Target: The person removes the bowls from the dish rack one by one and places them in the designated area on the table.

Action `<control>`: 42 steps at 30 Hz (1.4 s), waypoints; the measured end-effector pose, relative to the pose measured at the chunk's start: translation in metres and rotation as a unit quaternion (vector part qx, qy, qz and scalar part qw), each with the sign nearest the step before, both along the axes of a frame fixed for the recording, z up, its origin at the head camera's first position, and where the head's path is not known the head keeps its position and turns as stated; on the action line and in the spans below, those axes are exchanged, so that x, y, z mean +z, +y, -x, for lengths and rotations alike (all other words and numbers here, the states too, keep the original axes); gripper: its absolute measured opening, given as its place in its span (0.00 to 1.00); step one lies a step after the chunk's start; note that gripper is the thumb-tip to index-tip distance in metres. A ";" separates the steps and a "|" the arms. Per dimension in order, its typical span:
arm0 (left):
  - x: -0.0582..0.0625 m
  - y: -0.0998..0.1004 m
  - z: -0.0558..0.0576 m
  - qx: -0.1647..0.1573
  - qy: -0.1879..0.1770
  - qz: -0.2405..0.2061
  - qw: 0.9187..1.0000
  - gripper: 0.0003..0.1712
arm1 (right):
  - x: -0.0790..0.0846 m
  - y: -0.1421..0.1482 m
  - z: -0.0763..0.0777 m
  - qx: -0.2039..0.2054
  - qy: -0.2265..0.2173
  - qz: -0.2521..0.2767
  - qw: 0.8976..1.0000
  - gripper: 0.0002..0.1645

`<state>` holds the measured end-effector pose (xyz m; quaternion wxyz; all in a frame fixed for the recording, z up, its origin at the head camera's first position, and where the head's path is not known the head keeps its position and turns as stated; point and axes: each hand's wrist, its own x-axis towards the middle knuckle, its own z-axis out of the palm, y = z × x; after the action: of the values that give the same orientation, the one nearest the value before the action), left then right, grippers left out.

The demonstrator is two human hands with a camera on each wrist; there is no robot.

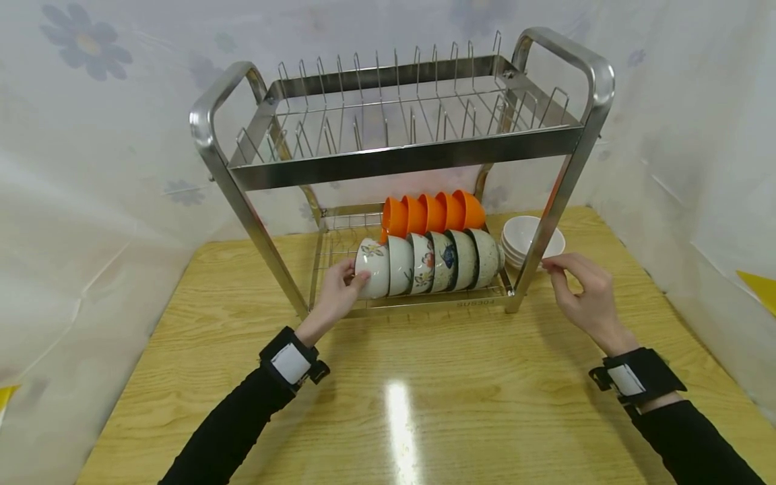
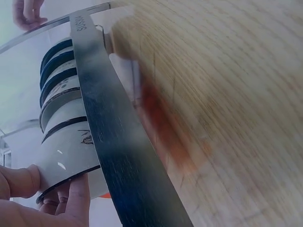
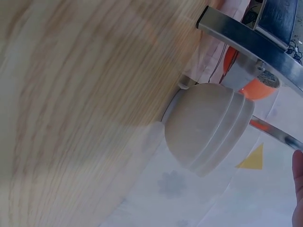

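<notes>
My left hand [image 1: 339, 286] grips the leftmost patterned bowl [image 1: 372, 268] by its rim, thumb on the outer wall and fingers inside, as the left wrist view shows. That bowl heads a row of several nested patterned bowls [image 1: 465, 259] lying on their sides on the lower tier of the metal dish rack [image 1: 400, 160]. My right hand [image 1: 585, 289] hovers by the stacked white bowls [image 1: 524, 232] right of the rack, fingers loosely bent and holding nothing. In the right wrist view only its fingertips [image 3: 298, 177] show, apart from the white bowls [image 3: 203, 127].
Behind the patterned bowls stands a row of several orange bowls [image 1: 432, 212] on the same tier. Wire dividers line the rack's upper tier, and its right leg [image 1: 539, 232] rises between the patterned and white bowls. Wooden tabletop [image 1: 461, 391] extends in front, with floral sheeting [image 1: 121, 148] around it.
</notes>
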<state>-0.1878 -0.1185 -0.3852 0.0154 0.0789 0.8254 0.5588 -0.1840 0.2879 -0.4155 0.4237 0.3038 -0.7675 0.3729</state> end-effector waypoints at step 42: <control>0.012 -0.030 -0.019 0.017 -0.081 -0.158 0.984 0.25 | 0.001 -0.054 -0.008 0.120 0.001 -0.027 0.992 0.12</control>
<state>-0.1690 -0.1480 -0.3727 0.0601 0.0207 0.7239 0.6869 -0.1756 0.2337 -0.4149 0.3686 0.4055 -0.7347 0.3998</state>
